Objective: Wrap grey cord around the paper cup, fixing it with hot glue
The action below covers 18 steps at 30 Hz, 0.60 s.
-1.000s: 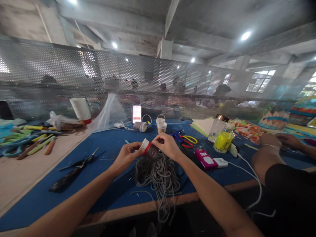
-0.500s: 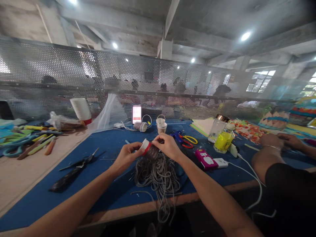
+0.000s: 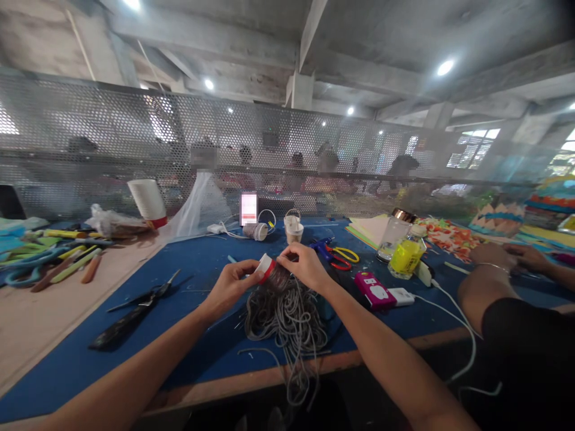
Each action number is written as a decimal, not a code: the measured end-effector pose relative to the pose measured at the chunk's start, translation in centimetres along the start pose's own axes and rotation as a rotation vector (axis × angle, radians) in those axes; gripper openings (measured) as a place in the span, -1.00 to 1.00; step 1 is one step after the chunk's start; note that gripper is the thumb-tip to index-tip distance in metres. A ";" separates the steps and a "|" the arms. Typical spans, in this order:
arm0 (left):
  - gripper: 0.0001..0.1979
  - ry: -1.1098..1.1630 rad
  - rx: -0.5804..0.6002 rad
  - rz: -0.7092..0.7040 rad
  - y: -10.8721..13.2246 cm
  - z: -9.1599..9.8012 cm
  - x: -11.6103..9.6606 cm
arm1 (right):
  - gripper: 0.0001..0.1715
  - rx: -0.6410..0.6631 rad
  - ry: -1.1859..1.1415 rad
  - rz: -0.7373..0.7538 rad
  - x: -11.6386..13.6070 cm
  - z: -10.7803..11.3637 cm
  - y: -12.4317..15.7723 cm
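The tilted white cup with a red band and grey-brown cord wrapping (image 3: 272,273) sits mid-frame between both hands' fingers: the left hand (image 3: 231,284) has thumb and fingers clamped on its smooth pale end, while the right hand (image 3: 306,266) holds its fingertips together at the ridged, wrapped side; whether cord lies between them cannot be told. Below, a loose heap of soft grey cord (image 3: 291,323) loops over the matte blue work surface (image 3: 211,359).

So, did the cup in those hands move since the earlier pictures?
No, not that I can see. The cup stays in about the same spot, left of the pink box lying on the table.
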State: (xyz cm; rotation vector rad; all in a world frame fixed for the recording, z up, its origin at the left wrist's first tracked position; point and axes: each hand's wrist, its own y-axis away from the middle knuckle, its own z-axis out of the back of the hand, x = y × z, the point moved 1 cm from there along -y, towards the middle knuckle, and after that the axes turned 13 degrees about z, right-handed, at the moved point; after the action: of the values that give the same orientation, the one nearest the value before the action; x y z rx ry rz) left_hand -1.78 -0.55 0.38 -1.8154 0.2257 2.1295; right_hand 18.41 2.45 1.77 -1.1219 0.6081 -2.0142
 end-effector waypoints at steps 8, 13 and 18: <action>-0.72 0.013 -0.057 0.012 -0.1 0.1 0.0 | -0.85 -0.051 0.010 0.007 -0.1 0.1 0.0; -0.73 0.054 -0.084 0.021 -0.1 0.1 -0.4 | -0.75 -0.098 -0.031 0.035 0.0 0.1 0.0; -0.75 0.088 -0.140 0.002 -0.2 0.4 -0.4 | -0.60 -0.102 -0.086 -0.037 0.0 0.2 0.0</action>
State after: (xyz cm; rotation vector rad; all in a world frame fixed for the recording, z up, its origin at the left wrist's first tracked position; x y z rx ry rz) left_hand -2.00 -0.28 0.88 -1.9895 0.1021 2.1170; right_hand 18.57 2.48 1.90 -1.2824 0.6563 -1.9735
